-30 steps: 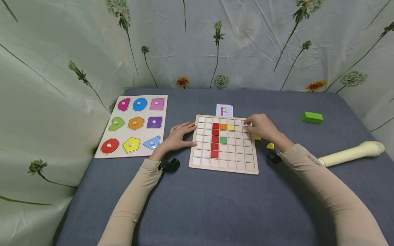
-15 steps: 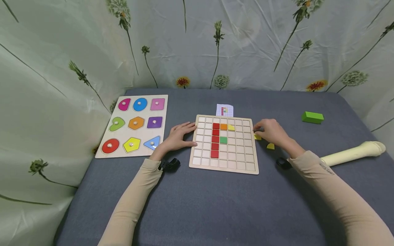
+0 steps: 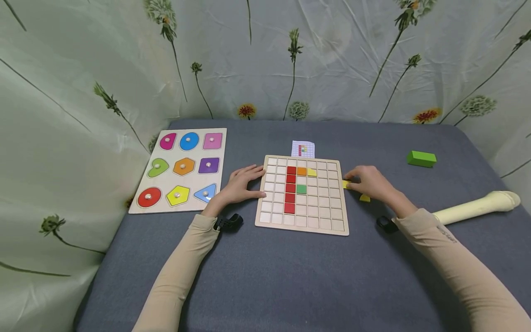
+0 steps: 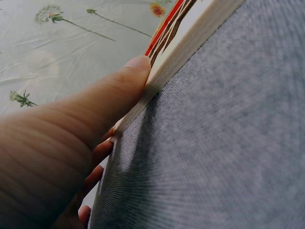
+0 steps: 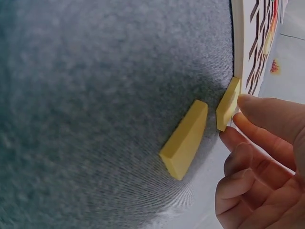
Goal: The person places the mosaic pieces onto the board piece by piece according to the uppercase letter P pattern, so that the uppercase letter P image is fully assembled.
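A wooden grid board [image 3: 313,211] lies mid-table with a column of red tiles [image 3: 290,187], an orange tile [image 3: 301,171], a yellow tile [image 3: 311,172] and a green tile [image 3: 301,189]. Along its left edge rests my left hand [image 3: 242,185], fingers extended, the thumb [image 4: 125,78] touching the rim in the left wrist view. Just off the right edge, my right hand [image 3: 370,182] pinches a flat yellow piece [image 5: 228,105] between thumb and fingers, its other fingers curled. A second yellow piece [image 5: 186,140], with a rounded side, lies on the cloth nearby.
Behind the board lies a small pattern card [image 3: 303,149]. A knob puzzle board [image 3: 195,184] with coloured shapes is at left. On the right are a green block [image 3: 421,158] and a long cream-coloured object [image 3: 477,207], partly hidden by the right sleeve.
My right hand has moved right and slightly nearer, from above the board's right columns to the yellow piece beside its edge. The left hand has stayed put.
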Available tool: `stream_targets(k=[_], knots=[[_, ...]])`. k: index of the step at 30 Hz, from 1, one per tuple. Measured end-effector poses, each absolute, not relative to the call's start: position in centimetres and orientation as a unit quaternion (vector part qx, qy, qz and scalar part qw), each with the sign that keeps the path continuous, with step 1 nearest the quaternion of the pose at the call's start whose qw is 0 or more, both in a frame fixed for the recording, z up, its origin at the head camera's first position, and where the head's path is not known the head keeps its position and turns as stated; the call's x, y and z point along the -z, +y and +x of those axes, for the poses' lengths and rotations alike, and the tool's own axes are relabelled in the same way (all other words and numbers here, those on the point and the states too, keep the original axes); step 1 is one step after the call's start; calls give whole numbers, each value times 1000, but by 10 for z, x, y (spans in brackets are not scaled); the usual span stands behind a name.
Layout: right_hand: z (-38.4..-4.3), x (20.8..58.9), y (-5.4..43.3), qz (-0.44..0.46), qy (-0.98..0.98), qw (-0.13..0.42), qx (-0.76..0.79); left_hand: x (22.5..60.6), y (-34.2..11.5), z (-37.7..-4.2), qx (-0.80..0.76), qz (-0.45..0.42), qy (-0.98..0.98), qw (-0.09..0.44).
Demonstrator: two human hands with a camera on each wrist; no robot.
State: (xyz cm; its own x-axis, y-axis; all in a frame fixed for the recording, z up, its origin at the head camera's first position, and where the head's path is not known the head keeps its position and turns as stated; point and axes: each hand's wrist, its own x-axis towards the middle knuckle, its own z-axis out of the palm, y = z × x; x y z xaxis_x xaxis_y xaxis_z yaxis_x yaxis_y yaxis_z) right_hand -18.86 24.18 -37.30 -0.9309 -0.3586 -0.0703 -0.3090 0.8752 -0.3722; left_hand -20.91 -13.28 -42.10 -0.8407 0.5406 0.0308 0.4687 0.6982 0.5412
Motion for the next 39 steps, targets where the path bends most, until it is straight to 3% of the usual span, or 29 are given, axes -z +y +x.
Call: stream_targets(k=[39], knots=[[-188, 370, 235, -193, 970, 28, 145, 421, -133, -208, -270, 274, 921, 64]])
